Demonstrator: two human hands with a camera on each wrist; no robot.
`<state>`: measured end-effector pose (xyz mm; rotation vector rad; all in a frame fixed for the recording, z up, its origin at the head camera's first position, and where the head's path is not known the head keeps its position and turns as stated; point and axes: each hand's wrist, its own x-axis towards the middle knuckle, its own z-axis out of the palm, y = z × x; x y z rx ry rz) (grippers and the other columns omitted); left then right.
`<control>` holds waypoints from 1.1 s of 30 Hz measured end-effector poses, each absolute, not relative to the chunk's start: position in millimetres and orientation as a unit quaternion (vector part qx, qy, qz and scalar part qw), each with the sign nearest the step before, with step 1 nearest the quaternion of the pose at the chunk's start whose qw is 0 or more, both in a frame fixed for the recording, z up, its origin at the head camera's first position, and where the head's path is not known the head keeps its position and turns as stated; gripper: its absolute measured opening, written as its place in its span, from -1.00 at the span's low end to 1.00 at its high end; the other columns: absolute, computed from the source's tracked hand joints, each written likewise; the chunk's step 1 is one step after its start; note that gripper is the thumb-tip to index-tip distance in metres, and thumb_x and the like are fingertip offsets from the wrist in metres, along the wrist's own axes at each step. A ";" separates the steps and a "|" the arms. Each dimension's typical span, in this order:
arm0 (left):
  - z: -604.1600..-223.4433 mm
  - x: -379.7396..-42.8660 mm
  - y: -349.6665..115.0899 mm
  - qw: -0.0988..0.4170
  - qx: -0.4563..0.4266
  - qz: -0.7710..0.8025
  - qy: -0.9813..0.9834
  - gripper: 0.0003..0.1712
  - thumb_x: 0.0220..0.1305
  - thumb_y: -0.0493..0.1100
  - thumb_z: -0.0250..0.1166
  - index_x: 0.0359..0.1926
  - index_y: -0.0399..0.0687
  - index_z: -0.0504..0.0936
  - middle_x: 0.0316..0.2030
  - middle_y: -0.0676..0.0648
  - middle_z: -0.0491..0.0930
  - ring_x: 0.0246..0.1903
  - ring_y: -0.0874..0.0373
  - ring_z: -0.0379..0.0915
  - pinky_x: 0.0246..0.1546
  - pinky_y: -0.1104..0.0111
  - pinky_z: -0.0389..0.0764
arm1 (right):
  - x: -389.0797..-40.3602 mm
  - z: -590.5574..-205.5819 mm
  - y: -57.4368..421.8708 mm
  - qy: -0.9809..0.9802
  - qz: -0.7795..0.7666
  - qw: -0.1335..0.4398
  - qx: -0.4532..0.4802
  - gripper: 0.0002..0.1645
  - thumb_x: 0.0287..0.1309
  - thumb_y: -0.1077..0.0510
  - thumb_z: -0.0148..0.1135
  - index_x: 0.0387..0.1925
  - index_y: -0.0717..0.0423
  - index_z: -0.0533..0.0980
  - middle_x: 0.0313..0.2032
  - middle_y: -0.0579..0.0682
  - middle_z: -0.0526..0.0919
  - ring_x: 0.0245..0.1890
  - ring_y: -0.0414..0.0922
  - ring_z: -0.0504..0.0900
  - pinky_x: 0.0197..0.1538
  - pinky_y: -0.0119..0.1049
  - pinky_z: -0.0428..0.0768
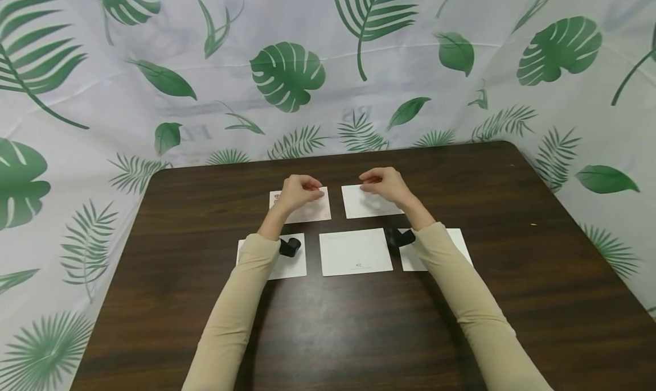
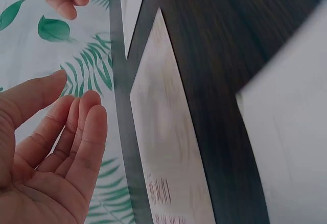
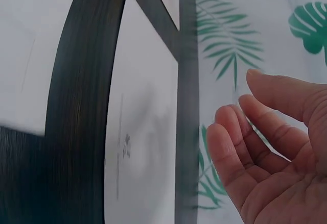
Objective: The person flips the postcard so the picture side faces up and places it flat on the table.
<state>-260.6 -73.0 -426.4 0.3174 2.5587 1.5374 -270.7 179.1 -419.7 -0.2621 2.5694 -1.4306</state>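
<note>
My left hand (image 1: 299,193) hovers over a pale pinkish card (image 1: 315,210) with dark printed characters at its left edge. In the left wrist view, the thumb and fingers are loosely bent and apart, with nothing between them. My right hand (image 1: 385,185) is above a white card (image 1: 359,204) in the back row. The right wrist view shows its fingers relaxed, the thumb apart from them, holding nothing. Nearer me lie a white card (image 1: 355,254) with a small mark, a left card (image 1: 292,266) and a right card (image 1: 457,240), the outer two partly hidden by my sleeves and wrist cameras.
The cards lie on a dark brown wooden table (image 1: 328,328). Behind and beside it hangs a white cloth (image 1: 215,106) printed with green leaves. Black wrist cameras sit under both wrists, above the front row of cards.
</note>
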 end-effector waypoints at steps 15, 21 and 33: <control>-431.8 -260.0 -32.6 0.091 0.111 0.528 0.837 -0.55 0.07 -0.29 0.38 -0.01 -0.40 0.53 -0.15 -0.29 0.56 -0.18 -0.06 0.50 -0.16 0.29 0.53 | -274.2 -429.3 219.1 0.857 -0.506 0.090 -0.041 -0.56 0.09 0.29 0.28 0.02 0.40 0.49 -0.19 0.18 0.58 -0.32 -0.23 0.52 -0.13 -0.18 0.58; -436.4 -259.4 -16.4 0.083 0.113 0.526 0.839 -0.55 0.06 -0.30 0.38 -0.02 -0.41 0.52 -0.13 -0.29 0.54 -0.16 -0.06 0.48 -0.13 0.31 0.52 | -275.3 -434.3 233.3 0.858 -0.505 0.091 -0.026 -0.52 0.11 0.27 0.26 0.07 0.39 0.45 -0.15 0.19 0.54 -0.32 -0.23 0.49 -0.19 -0.24 0.57; -446.2 -262.1 3.6 0.071 0.070 0.483 0.870 -0.50 0.00 -0.31 0.42 -0.01 -0.41 0.51 -0.37 -0.14 0.48 -0.37 0.09 0.32 -0.17 0.29 0.47 | -282.2 -445.5 249.5 0.855 -0.506 0.113 0.027 -0.44 0.06 0.31 0.30 0.12 0.38 0.41 -0.25 0.06 0.45 -0.33 -0.18 0.43 -0.28 -0.47 0.53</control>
